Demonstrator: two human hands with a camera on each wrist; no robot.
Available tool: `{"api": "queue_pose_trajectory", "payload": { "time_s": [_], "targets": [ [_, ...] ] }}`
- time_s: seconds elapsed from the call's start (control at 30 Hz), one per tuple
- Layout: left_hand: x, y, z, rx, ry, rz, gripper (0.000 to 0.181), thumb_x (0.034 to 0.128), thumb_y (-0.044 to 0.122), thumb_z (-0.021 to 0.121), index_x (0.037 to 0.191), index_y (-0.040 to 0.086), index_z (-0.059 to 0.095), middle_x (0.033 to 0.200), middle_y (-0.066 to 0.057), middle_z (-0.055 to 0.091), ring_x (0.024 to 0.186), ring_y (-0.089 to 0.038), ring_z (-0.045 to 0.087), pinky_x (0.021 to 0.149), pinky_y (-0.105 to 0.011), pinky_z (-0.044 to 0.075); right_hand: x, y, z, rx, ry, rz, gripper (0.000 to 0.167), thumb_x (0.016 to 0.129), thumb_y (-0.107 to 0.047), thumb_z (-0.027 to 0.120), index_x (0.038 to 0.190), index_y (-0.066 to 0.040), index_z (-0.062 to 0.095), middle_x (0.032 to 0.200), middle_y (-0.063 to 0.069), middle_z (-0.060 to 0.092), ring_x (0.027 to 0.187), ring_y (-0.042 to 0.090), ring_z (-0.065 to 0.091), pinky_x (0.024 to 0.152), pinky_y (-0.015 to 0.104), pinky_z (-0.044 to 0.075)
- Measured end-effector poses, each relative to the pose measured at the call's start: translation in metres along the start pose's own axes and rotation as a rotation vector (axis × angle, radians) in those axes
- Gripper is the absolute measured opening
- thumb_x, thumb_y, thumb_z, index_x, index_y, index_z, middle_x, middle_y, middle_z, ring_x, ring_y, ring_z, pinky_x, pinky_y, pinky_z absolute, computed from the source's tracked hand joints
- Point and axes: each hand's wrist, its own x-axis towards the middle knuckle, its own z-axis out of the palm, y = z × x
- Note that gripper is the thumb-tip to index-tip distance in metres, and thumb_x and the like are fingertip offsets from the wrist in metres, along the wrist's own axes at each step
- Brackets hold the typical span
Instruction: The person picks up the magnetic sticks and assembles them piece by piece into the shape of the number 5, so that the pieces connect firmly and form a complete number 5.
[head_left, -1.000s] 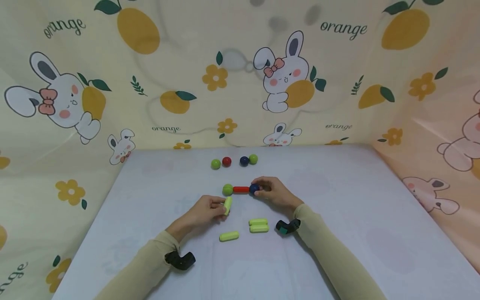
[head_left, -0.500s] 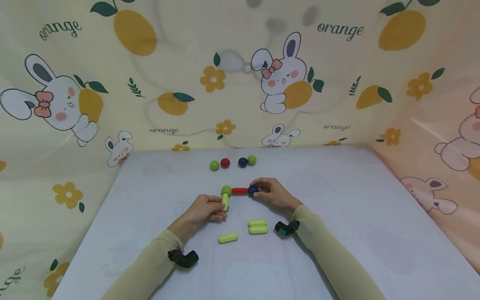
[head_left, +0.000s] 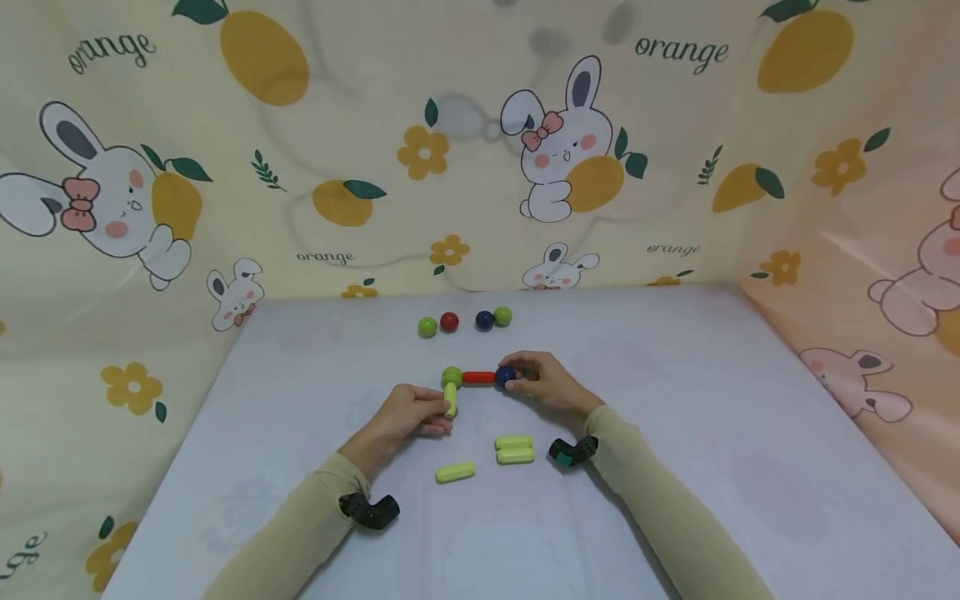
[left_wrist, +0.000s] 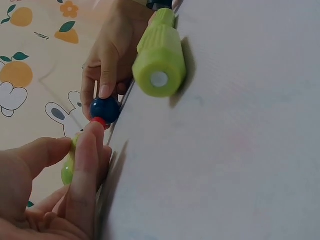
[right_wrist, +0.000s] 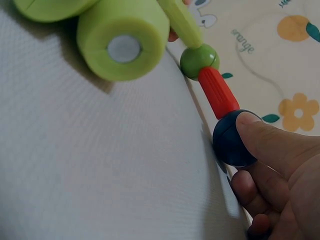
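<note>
My left hand (head_left: 408, 412) pinches a light-green magnetic rod (head_left: 450, 400) between thumb and fingers. The rod's far end touches a green ball (head_left: 452, 377). A red rod (head_left: 478, 377) runs from that ball to a dark blue ball (head_left: 505, 377). My right hand (head_left: 551, 385) holds the blue ball between thumb and fingers. In the right wrist view the green ball (right_wrist: 199, 62) joins both the light-green rod and the red rod (right_wrist: 218, 92), and the thumb presses on the blue ball (right_wrist: 234, 139). In the left wrist view my fingers hide much of the held rod.
Nearer me lie a single light-green rod (head_left: 455, 472) and a side-by-side pair of light-green rods (head_left: 514, 450). Toward the back are a green ball (head_left: 427, 327), a red ball (head_left: 448, 322), a blue ball (head_left: 484, 320) and another green ball (head_left: 503, 316). A printed cloth stands behind the white table (head_left: 675, 375).
My left hand has brought the light-green rod up against the green ball, and the rod now points toward me from it. My right hand keeps its hold on the blue ball.
</note>
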Motion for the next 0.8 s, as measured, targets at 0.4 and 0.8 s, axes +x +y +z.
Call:
{"api": "queue_pose_trajectory", "payload": {
  "time_s": [0.4, 0.8],
  "targets": [
    [0.0008, -0.0008, -0.0056, 0.038, -0.027, -0.036, 0.034, 0.0984, 0.014, 0.065, 0.125, -0.006, 0.065, 0.091, -0.011, 0.078, 0.069, -0.012, 0.074, 0.063, -0.023, 0.060, 0.0010, 0.0011, 0.0008, 0.004, -0.003, -0.009, 0.038, 0.097, -0.012, 0.067, 0.134, -0.008, 0.061, 0.137, 0.012, 0.061, 0.119, 0.023, 0.056, 0.110, 0.046, 0.045],
    [0.0034, -0.0007, -0.0080, 0.052, -0.069, -0.040, 0.032, 0.0992, 0.015, 0.064, 0.125, -0.004, 0.066, 0.093, -0.010, 0.078, 0.071, -0.012, 0.074, 0.063, -0.022, 0.059, -0.0002, -0.0025, 0.0008, -0.015, 0.007, -0.024, 0.037, 0.098, -0.012, 0.066, 0.134, -0.007, 0.062, 0.134, 0.012, 0.062, 0.114, 0.023, 0.056, 0.108, 0.044, 0.046]
  ]
}}
